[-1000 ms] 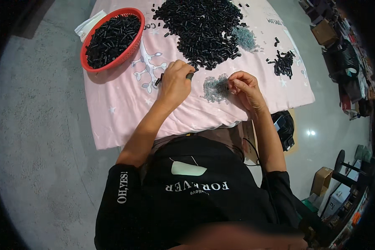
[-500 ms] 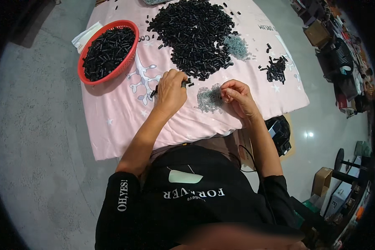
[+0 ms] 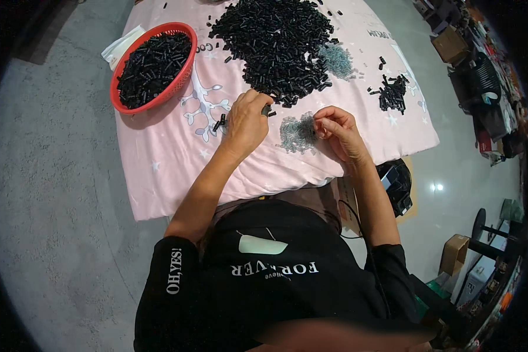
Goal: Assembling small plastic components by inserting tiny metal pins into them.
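Observation:
My left hand (image 3: pixel 246 121) is closed near the front of a big heap of small black tube-shaped pieces (image 3: pixel 270 41). A dark piece (image 3: pixel 266 110) shows at its fingertips, looking like one of the short black tubes. A few loose black tubes (image 3: pixel 219 123) lie just left of this hand. Over the right edge of a small pile of fine silvery, wire-like pieces (image 3: pixel 296 134), my right hand (image 3: pixel 338 130) has its thumb and fingertips pinched together. What they hold is too small to make out.
A red plastic basket (image 3: pixel 185 85) full of black tubes stands at the left on the pink patterned cloth (image 3: pixel 170 170). A second silvery pile (image 3: pixel 337 61) touches the heap's right side. Further right lies a small group of black pieces (image 3: pixel 393 94). Boxes (image 3: pixel 450 46) line the right side.
My left hand has turned slightly and moved a little to the right, over the tubes by its fingertips. The right hand stays pinched beside the silvery pile, shifting only slightly.

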The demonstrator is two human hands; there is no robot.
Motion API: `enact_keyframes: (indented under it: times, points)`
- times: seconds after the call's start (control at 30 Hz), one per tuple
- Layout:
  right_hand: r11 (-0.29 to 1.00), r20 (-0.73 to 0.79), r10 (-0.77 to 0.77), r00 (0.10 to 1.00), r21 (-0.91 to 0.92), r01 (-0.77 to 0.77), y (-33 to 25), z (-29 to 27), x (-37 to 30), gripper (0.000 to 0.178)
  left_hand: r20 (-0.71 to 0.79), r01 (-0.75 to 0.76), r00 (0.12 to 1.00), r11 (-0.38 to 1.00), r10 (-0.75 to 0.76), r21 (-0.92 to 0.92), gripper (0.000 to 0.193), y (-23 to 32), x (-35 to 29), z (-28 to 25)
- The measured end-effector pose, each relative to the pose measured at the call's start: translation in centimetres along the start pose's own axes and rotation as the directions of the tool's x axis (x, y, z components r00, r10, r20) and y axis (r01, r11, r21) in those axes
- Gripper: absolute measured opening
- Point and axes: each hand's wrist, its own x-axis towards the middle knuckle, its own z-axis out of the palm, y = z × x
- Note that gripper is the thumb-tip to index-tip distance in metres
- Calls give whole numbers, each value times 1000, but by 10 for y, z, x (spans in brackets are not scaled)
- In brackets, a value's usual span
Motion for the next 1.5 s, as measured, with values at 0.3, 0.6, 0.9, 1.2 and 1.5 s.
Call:
enact_keyframes:
  times: [0.3, 0.6, 0.9, 1.2, 1.5]
  points:
    - [1000, -27, 2, 1000, -2, -2, 0, 1, 1, 16, 28, -49, 998, 999, 49, -19, 31, 9, 10, 12]
    - [1000, 2, -8, 1000, 2, 8, 2, -2, 1, 16, 67, -93, 994, 992, 88, 87, 25, 11, 14, 22]
    - [1000, -1, -6, 1000, 0, 6, 2, -4, 2, 17, 59, -96, 994, 990, 90, 106, 22, 6, 12, 28]
    - [999, 20, -8, 1000, 36, 7, 2, -4, 1, 15, 105, -96, 991, 988, 83, 125, 21, 11, 11, 20]
    - [999, 19, -2, 1000, 48, 2, 2, 0, 1, 16, 100, -98, 991, 989, 87, 108, 22, 7, 8, 19]
